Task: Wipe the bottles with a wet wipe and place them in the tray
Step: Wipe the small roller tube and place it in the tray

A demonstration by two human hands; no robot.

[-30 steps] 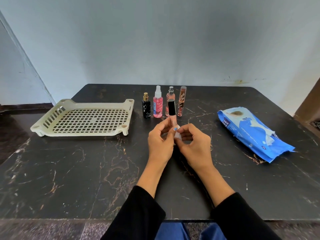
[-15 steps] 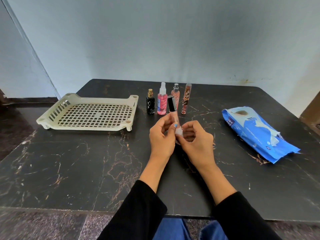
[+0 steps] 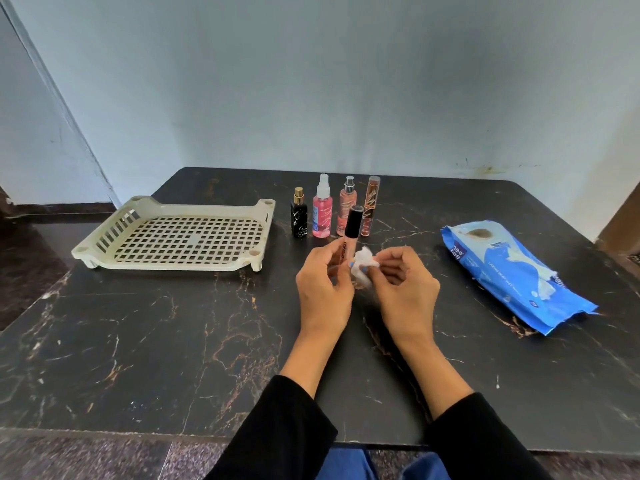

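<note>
Gripping black-capped tube (image 3: 349, 237) in left hand (image 3: 323, 289), right hand (image 3: 403, 289) pinching wipe (image 3: 362, 266), "nee nee" pack (image 3: 512, 275)

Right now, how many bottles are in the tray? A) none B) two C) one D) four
A: the tray holds no bottles. Four bottles stand in a row on the table to its right: the black bottle, pink spray bottle, peach bottle and brown tube. The left hand holds the black-capped tube; the right hand pinches the wet wipe.
</note>
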